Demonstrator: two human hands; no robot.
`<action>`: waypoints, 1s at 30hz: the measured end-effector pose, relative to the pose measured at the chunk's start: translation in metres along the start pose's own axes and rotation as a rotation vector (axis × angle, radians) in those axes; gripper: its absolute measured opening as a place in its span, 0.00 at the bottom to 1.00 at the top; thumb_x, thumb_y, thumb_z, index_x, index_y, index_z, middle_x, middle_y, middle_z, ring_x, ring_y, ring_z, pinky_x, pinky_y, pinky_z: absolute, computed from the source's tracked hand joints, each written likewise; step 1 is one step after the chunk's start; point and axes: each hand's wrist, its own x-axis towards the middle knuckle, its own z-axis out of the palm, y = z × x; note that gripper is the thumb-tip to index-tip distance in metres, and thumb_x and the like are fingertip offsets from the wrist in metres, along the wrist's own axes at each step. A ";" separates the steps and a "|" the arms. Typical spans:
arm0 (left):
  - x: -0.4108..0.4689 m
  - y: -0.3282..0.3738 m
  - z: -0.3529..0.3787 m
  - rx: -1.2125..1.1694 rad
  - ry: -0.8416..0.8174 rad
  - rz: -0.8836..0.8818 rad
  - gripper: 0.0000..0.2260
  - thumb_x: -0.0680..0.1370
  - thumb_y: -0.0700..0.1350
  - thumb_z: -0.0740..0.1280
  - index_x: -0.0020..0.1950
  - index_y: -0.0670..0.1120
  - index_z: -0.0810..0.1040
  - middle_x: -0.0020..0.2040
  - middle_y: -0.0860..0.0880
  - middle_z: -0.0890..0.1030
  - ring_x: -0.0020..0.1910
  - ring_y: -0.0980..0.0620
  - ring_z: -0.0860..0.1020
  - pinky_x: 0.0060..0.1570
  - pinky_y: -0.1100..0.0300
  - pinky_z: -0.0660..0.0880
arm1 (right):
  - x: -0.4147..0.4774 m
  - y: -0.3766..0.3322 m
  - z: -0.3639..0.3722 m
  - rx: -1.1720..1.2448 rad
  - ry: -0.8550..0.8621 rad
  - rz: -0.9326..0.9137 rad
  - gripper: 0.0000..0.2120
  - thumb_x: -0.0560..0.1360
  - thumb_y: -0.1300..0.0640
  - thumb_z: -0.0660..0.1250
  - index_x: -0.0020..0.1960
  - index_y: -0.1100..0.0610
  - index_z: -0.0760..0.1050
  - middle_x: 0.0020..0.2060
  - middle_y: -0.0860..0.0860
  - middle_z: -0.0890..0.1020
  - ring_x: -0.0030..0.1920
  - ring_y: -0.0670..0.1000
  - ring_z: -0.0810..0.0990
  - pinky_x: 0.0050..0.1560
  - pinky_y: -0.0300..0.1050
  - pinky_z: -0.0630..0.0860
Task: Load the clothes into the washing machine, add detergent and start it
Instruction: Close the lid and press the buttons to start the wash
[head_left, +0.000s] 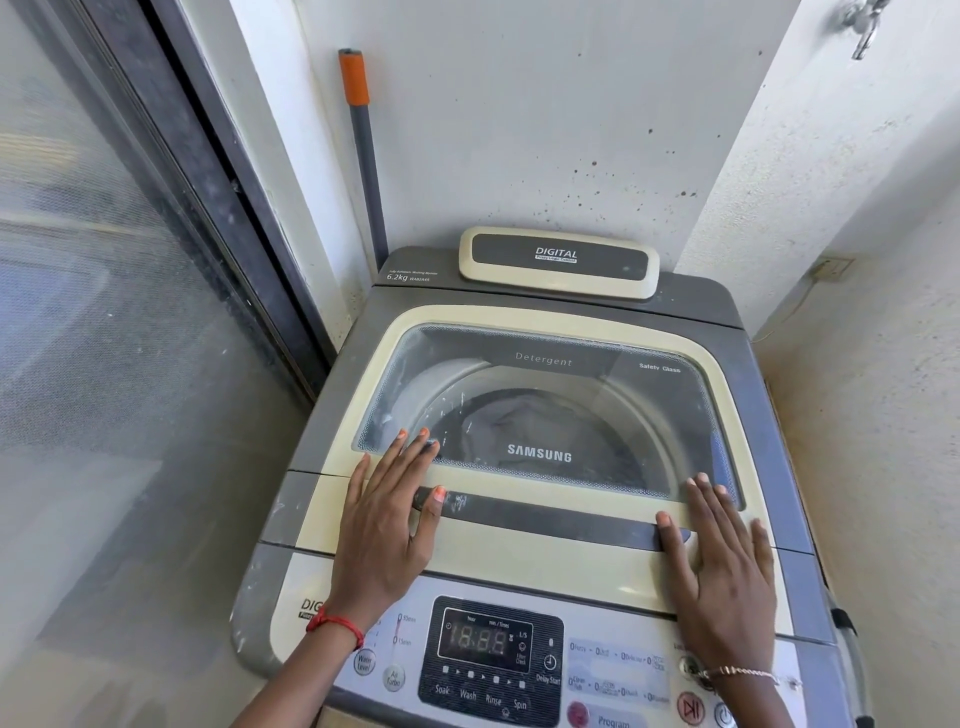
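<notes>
A grey and cream top-loading washing machine (691, 296) fills the view, its glass lid (582, 332) down flat. Through the glass I see grey clothes (524, 421) lying in the drum. My left hand (392, 514) rests flat on the lid's front left, fingers straight, thumb on the dark handle strip (550, 514). My right hand (722, 561) lies flat on the lid's front right, thumb on the same strip. The control panel (491, 657) below my wrists shows a display with 18:88. No detergent container is in view.
A grey pole with an orange grip (363, 156) leans in the corner behind the machine. A glass sliding door (104, 312) stands on the left, white walls behind and right, a tap (862, 26) at top right. A wall socket (831, 267) sits low on the right.
</notes>
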 end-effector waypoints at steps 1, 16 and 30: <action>0.000 0.001 0.000 0.000 0.001 -0.001 0.25 0.78 0.58 0.47 0.72 0.52 0.64 0.73 0.58 0.61 0.74 0.62 0.53 0.75 0.53 0.48 | 0.000 0.000 0.000 0.001 -0.002 -0.002 0.36 0.72 0.35 0.44 0.71 0.54 0.64 0.72 0.47 0.65 0.72 0.40 0.55 0.76 0.51 0.49; 0.000 0.001 0.000 0.015 -0.008 -0.007 0.25 0.78 0.57 0.48 0.73 0.51 0.63 0.74 0.58 0.60 0.75 0.61 0.52 0.75 0.51 0.49 | -0.001 -0.001 -0.001 0.007 -0.007 -0.011 0.35 0.73 0.35 0.45 0.73 0.53 0.61 0.72 0.46 0.64 0.73 0.40 0.54 0.76 0.51 0.49; 0.000 0.001 0.000 0.011 -0.004 -0.010 0.25 0.78 0.57 0.48 0.73 0.51 0.63 0.74 0.58 0.60 0.75 0.62 0.53 0.75 0.53 0.47 | 0.000 0.001 0.001 -0.003 0.003 -0.018 0.34 0.73 0.35 0.45 0.73 0.52 0.61 0.72 0.46 0.64 0.72 0.40 0.55 0.76 0.50 0.49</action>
